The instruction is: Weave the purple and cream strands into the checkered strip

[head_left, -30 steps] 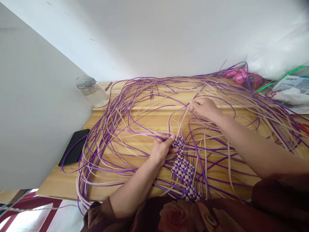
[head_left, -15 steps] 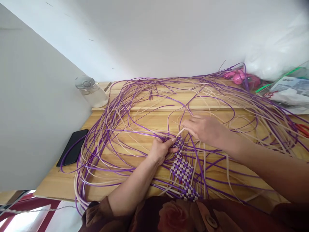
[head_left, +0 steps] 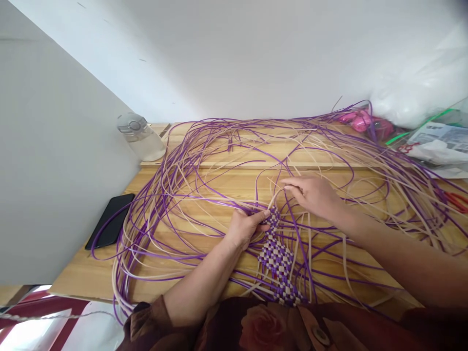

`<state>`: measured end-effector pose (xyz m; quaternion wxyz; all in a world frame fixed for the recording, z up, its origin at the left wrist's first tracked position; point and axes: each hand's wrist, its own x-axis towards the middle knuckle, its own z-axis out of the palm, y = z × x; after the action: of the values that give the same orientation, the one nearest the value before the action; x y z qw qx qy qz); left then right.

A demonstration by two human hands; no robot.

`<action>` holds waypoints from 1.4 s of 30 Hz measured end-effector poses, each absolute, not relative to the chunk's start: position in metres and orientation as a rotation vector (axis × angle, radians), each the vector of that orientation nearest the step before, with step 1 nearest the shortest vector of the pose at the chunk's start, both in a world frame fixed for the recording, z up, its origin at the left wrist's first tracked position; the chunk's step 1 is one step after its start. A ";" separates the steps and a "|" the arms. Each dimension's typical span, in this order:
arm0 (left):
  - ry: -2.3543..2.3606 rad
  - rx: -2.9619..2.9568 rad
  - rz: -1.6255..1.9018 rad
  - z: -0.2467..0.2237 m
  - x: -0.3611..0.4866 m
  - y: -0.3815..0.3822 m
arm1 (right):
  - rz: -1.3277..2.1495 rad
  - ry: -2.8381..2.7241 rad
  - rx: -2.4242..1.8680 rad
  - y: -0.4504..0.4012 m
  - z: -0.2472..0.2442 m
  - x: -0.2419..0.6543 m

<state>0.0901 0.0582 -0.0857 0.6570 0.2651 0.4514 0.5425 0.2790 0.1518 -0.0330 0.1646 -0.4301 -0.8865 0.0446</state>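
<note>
A woven piece (head_left: 277, 254) in purple and beige checks runs from my body up the middle of the wooden table. My left hand (head_left: 244, 228) grips its upper end, the thumb lying on top and the fingers partly hidden below. Just above and to the right, my right hand (head_left: 306, 191) pinches a thin beige strand (head_left: 277, 193) between thumb and index finger. That strand curves down to the top of the weave beside my left thumb. Long loose purple and beige strands (head_left: 146, 214) fan out on both sides and arch behind the hands.
A dark phone (head_left: 110, 222) lies at the left edge of the wooden table (head_left: 84, 273). Behind it, a clear bottle (head_left: 143, 139) leans near the wall. At the right are a pink object (head_left: 360, 121), plastic bags (head_left: 409, 90) and red-handled scissors (head_left: 457, 201).
My right hand has moved slightly right, away from the weave, and the beige strand now bends in a curve. My left hand has stayed on the woven piece.
</note>
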 end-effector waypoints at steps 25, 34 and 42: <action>1.103 0.767 1.225 -0.088 0.094 0.054 | 1.886 -1.957 -1.389 0.087 -0.031 0.242; 1.154 0.736 1.316 -0.097 0.102 0.055 | 0.388 -2.785 -0.792 0.128 -0.012 0.234; 1.215 0.692 1.266 -0.096 0.102 0.055 | 0.862 -2.508 -1.242 0.143 -0.016 0.220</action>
<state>0.1024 0.0549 -0.0960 0.5873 0.2971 0.5214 0.5431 0.2201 0.1425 -0.0161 0.1067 -0.4216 -0.8516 0.2927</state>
